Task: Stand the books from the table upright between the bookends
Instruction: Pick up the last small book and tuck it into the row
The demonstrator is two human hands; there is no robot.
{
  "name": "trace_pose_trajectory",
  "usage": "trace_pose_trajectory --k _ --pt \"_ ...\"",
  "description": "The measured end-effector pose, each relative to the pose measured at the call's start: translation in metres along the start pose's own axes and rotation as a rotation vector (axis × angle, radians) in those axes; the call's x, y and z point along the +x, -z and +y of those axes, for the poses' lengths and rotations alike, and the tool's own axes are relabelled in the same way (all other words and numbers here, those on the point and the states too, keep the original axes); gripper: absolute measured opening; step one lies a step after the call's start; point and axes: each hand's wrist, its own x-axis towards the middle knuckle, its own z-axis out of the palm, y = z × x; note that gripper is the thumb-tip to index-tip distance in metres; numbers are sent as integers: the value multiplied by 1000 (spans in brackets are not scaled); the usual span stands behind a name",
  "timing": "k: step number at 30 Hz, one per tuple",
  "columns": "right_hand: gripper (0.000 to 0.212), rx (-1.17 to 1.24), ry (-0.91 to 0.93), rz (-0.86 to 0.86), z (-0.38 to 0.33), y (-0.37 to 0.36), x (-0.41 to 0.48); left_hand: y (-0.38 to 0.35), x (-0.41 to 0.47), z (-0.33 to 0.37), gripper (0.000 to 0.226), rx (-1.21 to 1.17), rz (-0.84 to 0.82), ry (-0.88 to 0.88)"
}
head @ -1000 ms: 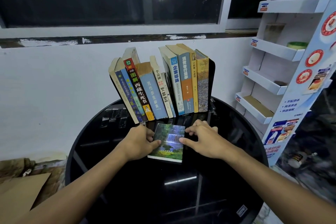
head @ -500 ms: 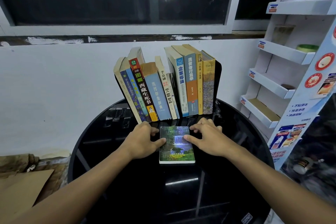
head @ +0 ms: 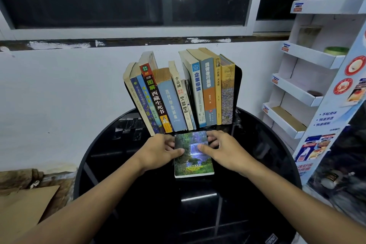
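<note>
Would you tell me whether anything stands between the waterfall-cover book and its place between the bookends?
Yes: the row of standing books fills the span at its base up to the right bookend; only a narrow wedge opens mid-row near the tops. The waterfall-cover book lies flat before it.

Waterfall book (head: 193, 161): small paperback with a green forest-and-falls cover. It lies flat, cover up, near the middle of the round black table (head: 138, 204), long side running toward the back edge. The left hand (head: 158, 150) grips its left edge and the right hand (head: 223, 150) its right, thumbs on the cover.

Row of books (head: 178, 95): about a dozen at the table's back edge, spines forward. The left half leans left; the right half stands near upright against the black bookend (head: 238, 89). The flat book's far end sits just before the row's foot.
</note>
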Motion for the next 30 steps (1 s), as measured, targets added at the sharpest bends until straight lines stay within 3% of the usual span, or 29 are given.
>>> trace_pose_trajectory --k 6,10,16,22,25,30 --pt "45 60 -10 179 -20 15 3 5 0 9 70 -118 42 7" --pt "29 16 -8 209 -38 32 5 11 0 22 55 -135 61 -68" --pt "25 27 -1 154 -64 50 -1 19 3 38 49 -85 100 -168" --pt "23 -56 64 193 -77 52 -8 20 10 42 66 -31 126 -210" --pt "23 -107 90 208 -80 53 -9 27 17 44 77 78 217 -251" --pt "23 -176 133 261 -81 55 -7 49 22 57 67 252 431 -389"
